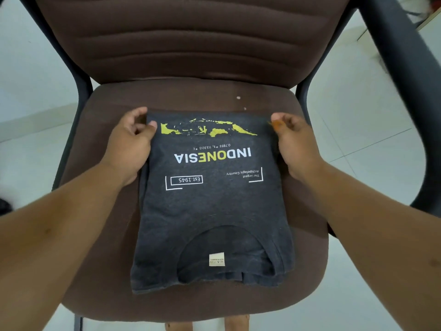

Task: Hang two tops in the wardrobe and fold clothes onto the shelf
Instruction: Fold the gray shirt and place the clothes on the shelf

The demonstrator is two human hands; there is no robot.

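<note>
the folded grey t-shirt lay mid-frame on the brown chair seat; soft, light, likely floppy. left hand and right hand pinched its far corners, fingers curled.

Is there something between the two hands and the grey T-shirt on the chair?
Nothing visible. The left hand and right hand already pinch the far corners of the T-shirt on the chair.
</note>
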